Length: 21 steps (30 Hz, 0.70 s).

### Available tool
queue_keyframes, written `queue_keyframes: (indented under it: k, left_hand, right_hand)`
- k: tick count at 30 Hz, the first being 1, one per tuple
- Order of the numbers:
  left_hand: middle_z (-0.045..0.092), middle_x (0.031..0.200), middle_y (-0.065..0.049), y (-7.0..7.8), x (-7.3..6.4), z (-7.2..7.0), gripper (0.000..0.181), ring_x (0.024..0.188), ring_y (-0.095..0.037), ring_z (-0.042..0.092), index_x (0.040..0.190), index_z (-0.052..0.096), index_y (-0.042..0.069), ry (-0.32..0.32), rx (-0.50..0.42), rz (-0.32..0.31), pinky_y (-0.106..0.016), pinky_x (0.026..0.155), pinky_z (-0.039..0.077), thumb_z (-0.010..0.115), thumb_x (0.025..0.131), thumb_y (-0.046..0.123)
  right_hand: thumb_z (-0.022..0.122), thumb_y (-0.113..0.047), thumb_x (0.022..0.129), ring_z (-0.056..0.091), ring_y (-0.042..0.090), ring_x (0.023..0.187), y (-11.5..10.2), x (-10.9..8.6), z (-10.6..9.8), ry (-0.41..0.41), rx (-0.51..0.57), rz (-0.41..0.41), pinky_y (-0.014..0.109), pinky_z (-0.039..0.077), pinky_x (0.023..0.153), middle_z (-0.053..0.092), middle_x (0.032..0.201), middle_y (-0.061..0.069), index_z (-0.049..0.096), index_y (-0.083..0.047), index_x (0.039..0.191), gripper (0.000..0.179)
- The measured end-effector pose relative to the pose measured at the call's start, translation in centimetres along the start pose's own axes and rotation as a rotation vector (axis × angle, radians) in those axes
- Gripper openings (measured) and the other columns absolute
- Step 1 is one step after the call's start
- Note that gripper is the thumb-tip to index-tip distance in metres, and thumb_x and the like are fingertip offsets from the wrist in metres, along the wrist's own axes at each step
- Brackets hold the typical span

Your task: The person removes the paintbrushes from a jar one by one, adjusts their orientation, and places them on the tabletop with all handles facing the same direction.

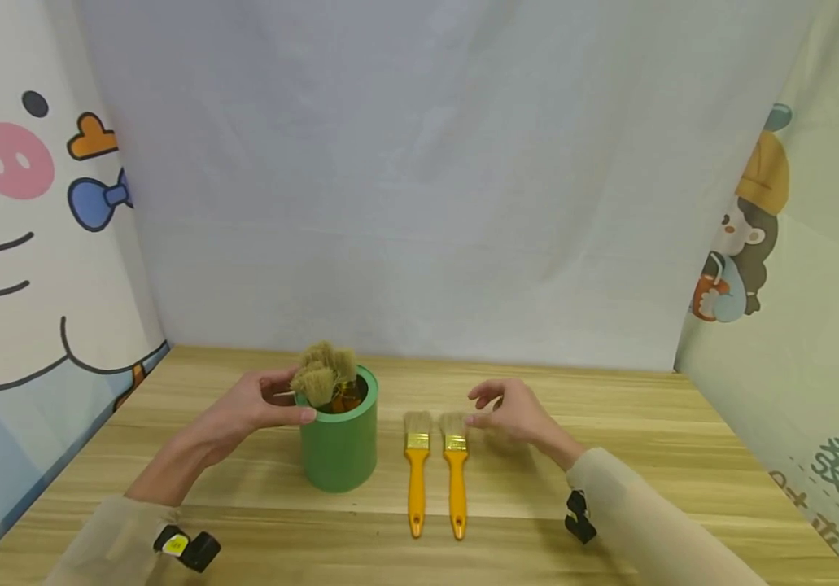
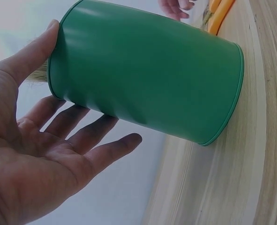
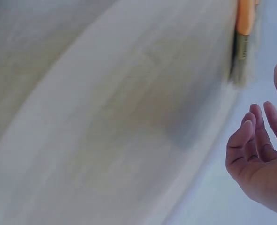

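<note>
A green cylindrical pot (image 1: 338, 456) stands upright on the wooden table, with several paintbrushes (image 1: 322, 376) in it, bristles up. My left hand (image 1: 249, 403) holds the pot near its top, thumb at the rim and fingers along the other side, as the left wrist view shows of the pot (image 2: 143, 70). To the pot's right, two paintbrushes with orange-yellow handles lie side by side, bristles away from me: a left one (image 1: 417, 472) and a right one (image 1: 456, 476). Close by the right one's bristles is my right hand (image 1: 514, 413), fingers loosely bent around nothing.
The wooden tabletop (image 1: 609, 505) ends at a pale hanging cloth (image 1: 434, 203) behind it. Printed cartoon curtains flank both sides, a left one (image 1: 31, 301) and a right one (image 1: 793, 366).
</note>
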<state>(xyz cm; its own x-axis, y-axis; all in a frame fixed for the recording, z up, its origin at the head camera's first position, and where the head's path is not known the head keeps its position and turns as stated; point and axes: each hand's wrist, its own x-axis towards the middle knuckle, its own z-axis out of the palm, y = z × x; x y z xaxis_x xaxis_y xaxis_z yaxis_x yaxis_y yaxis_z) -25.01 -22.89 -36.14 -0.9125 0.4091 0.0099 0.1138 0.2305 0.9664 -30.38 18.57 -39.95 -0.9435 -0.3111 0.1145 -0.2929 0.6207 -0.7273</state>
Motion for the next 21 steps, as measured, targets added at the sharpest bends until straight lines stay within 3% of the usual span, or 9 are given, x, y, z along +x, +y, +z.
queue_keyframes:
  k: [7, 16, 21]
  left_hand:
    - [0.031, 0.164, -0.031, 0.1, -0.1, 0.0, 0.091, 0.147, -0.051, 0.037, 0.164, 0.025, -0.006, -0.009, -0.009, 0.006, -0.054, 0.112, 0.045, 0.08, 0.096, 0.022]
    - [0.03, 0.165, -0.031, -0.1, -0.1, 0.0, 0.092, 0.148, -0.051, 0.035, 0.165, 0.023, -0.005, -0.017, -0.033, 0.015, -0.05, 0.11, 0.049, 0.079, 0.096, 0.02]
    - [0.027, 0.166, -0.032, 0.0, -0.1, 0.0, 0.094, 0.148, -0.052, 0.033, 0.165, 0.021, -0.006, -0.017, -0.04, 0.009, -0.05, 0.11, 0.049, 0.08, 0.096, 0.02]
  right_hand:
    - [0.086, -0.014, 0.09, 0.066, 0.016, 0.078, -2.5, -0.2, -0.3, 0.019, 0.034, -0.151, 0.031, 0.054, 0.067, 0.074, 0.091, -0.001, 0.076, -0.003, 0.113, 0.027]
    - [0.085, -0.011, 0.091, 0.066, 0.014, 0.081, -8.4, -0.6, 1.1, -0.018, 0.066, -0.314, 0.034, 0.057, 0.076, 0.076, 0.092, -0.005, 0.076, -0.007, 0.115, 0.026]
    - [0.082, -0.01, 0.093, 0.064, 0.014, 0.082, -11.5, -0.3, 2.4, -0.06, 0.114, -0.384, 0.033, 0.054, 0.072, 0.076, 0.097, -0.003, 0.075, -0.008, 0.12, 0.028]
